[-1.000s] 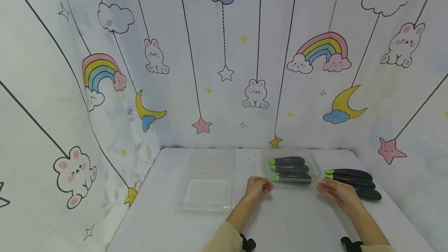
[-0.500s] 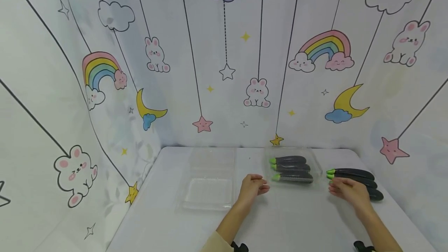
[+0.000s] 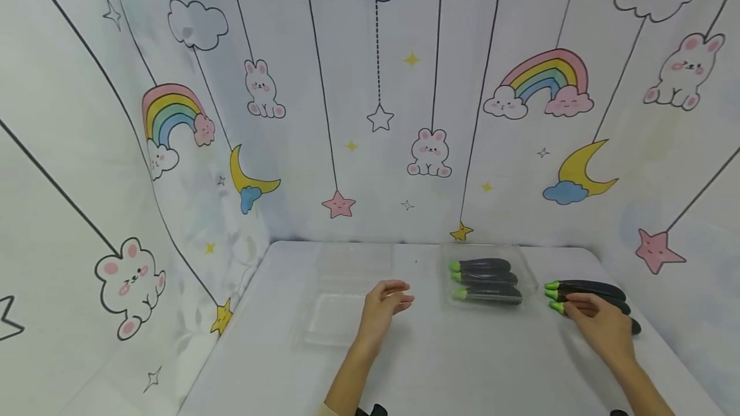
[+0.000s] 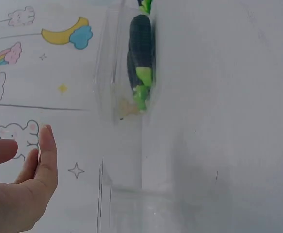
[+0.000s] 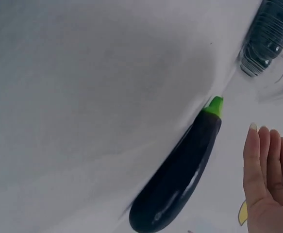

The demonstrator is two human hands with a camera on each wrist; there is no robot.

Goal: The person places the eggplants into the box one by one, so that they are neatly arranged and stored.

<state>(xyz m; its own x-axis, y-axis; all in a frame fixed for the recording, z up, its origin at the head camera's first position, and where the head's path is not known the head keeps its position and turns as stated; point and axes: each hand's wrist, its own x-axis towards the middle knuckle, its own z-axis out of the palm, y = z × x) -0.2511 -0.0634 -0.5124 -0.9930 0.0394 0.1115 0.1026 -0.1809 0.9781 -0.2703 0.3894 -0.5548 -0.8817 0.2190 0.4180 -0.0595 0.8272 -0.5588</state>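
Over the back edge of an open-lidded clear plastic container (image 3: 329, 329) at left, my left hand (image 3: 384, 307) hovers with relaxed fingers, holding nothing. My right hand (image 3: 604, 329) reaches over three loose eggplants (image 3: 592, 286) with green caps at the right. Its fingertips lie at the cap of the nearest one and hide part of its dark body. In the right wrist view that eggplant (image 5: 177, 170) lies whole on the table, beside fairly straight fingers (image 5: 251, 160). A second clear container (image 3: 487, 251) between the hands holds three eggplants (image 3: 488, 293), seen through its plastic.
The white table (image 3: 462, 364) reaches back to a white curtain (image 3: 370, 165) printed with rabbits, clouds, rainbows and stars. The open container's lid (image 3: 354, 262) lies folded back toward the curtain.
My left hand has moved left from the filled container toward the open one. My right hand has moved right, from the filled container's side to the loose eggplants.
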